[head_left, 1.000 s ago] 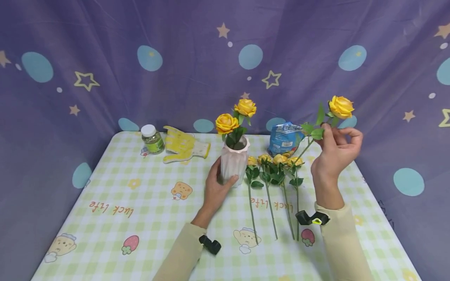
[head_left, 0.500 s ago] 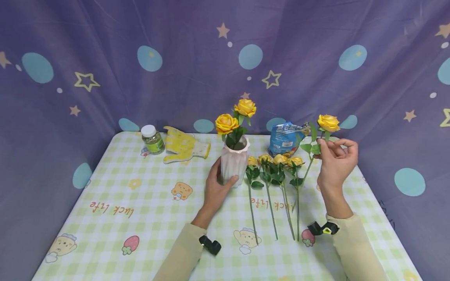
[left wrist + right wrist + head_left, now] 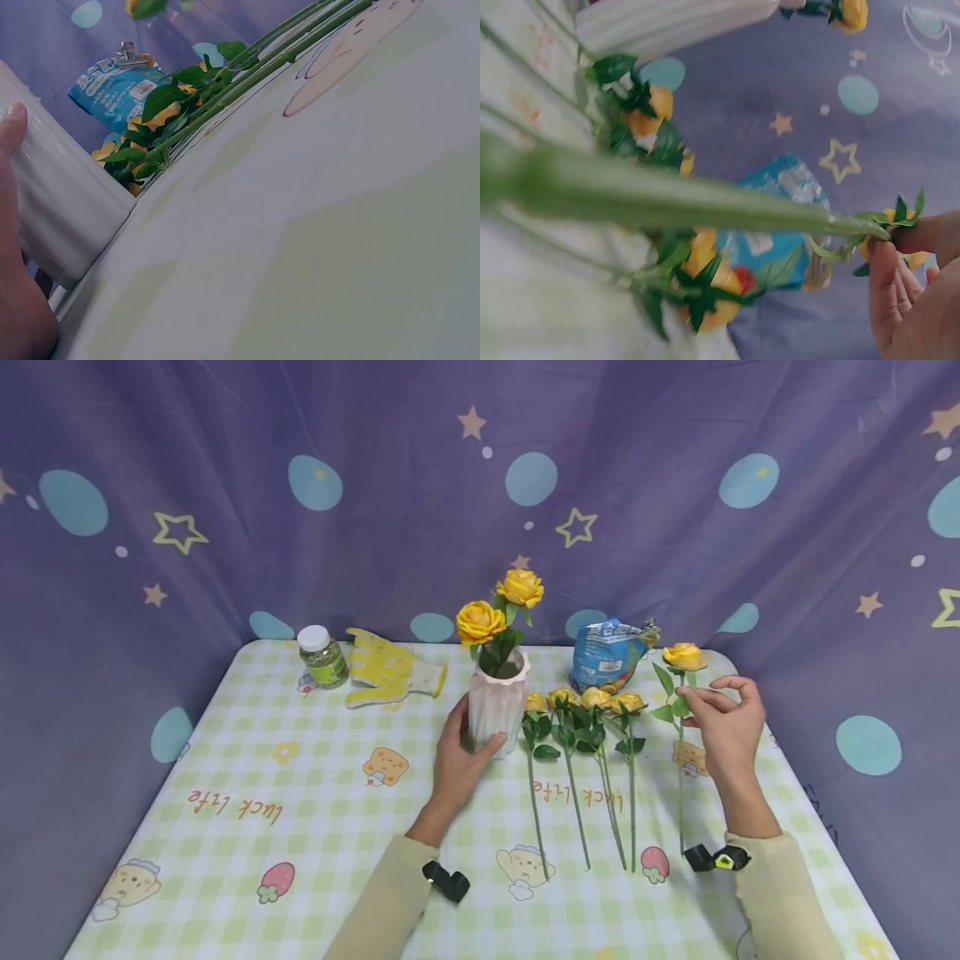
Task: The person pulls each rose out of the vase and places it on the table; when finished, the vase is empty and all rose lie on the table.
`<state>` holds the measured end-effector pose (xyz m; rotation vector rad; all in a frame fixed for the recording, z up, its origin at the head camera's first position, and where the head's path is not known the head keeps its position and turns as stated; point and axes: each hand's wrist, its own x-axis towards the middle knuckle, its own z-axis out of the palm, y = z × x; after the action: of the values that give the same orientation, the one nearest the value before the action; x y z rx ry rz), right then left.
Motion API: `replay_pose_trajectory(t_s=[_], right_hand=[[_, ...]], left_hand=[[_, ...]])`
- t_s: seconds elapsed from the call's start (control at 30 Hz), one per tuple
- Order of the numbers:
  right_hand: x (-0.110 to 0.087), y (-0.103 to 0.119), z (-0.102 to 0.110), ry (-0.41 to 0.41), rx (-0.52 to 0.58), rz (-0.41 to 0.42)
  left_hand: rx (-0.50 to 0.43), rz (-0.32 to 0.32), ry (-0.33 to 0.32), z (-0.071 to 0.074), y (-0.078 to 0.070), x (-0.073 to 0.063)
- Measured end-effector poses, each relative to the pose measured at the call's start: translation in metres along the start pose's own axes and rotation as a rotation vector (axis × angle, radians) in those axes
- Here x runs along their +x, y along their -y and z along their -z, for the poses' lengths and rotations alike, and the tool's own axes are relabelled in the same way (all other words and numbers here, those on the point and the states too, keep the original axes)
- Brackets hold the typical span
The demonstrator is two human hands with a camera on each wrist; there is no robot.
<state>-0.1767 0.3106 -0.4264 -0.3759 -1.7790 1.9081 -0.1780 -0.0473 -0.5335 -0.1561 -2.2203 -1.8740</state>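
My left hand (image 3: 463, 760) grips a pale fluted vase (image 3: 497, 708) that stands upright on the table. Two yellow roses (image 3: 481, 623) rise out of its mouth. On the right, my right hand (image 3: 726, 722) pinches a single yellow rose (image 3: 684, 657) by its stem just below the bloom, the stem pointing down toward me. The right wrist view has that green stem (image 3: 682, 201) running across it to my fingertips. Between the hands, several more yellow roses (image 3: 597, 698) lie side by side, blooms away from me. The left wrist view shows only part of the left hand (image 3: 19, 292) against the vase.
Behind the lying roses stands a blue snack bag (image 3: 604, 658) with a clip at its top. A yellow-and-white work glove (image 3: 390, 670) and a white-capped jar (image 3: 324, 660) are at the back left. A checked cloth (image 3: 315, 860) covers the table, and a purple curtain hangs behind.
My right hand has come down and slightly right with its rose, whose stem has swung from slanting to nearly straight beside the lying roses. My left hand still holds the vase in place.
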Motion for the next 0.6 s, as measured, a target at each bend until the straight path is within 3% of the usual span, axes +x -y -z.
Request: replay_pose_trajectory(t_s=[0.17,0.47,0.6], right_hand=[[0.005,-0.014,0.013,0.044,-0.152,-0.121],[0.011,-0.041,0.028,0.089,-0.39,-0.161],[0.011,-0.051,0.03,0.143,-0.413,-0.203]], left_hand=[[-0.005,0.007,0.008,0.0,0.0,0.0],[0.009,-0.002,0.006,0.0,0.0,-0.001],[0.01,-0.004,0.004,0.001,0.0,-0.001]])
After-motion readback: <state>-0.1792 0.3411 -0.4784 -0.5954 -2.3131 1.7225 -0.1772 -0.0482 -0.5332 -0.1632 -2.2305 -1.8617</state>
